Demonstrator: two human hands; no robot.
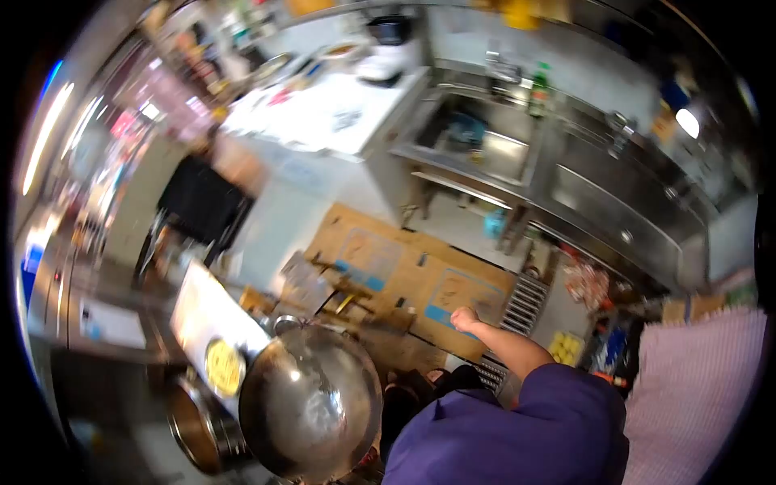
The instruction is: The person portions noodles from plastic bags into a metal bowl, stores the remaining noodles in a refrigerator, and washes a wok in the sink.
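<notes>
My right hand [464,318] hangs in front of my purple top, over the cardboard [380,234] laid on the floor. Its fingers look curled into a loose fist, and nothing shows in them. My left hand is out of sight. A large round steel wok [311,404] is close by on my left, its inside bare and shiny. Beside the wok, a round dish of yellow food [225,367] sits on a pale board or counter strip [202,299]. Under that lies a deep steel pot [194,428].
Ahead stands a steel sink [505,158] with a green bottle [539,89] on its back edge. A white-topped counter [347,113] with blurred items adjoins it. A floor grate [525,305], a bag of reddish food [586,283] and a pink cloth [699,388] are to the right.
</notes>
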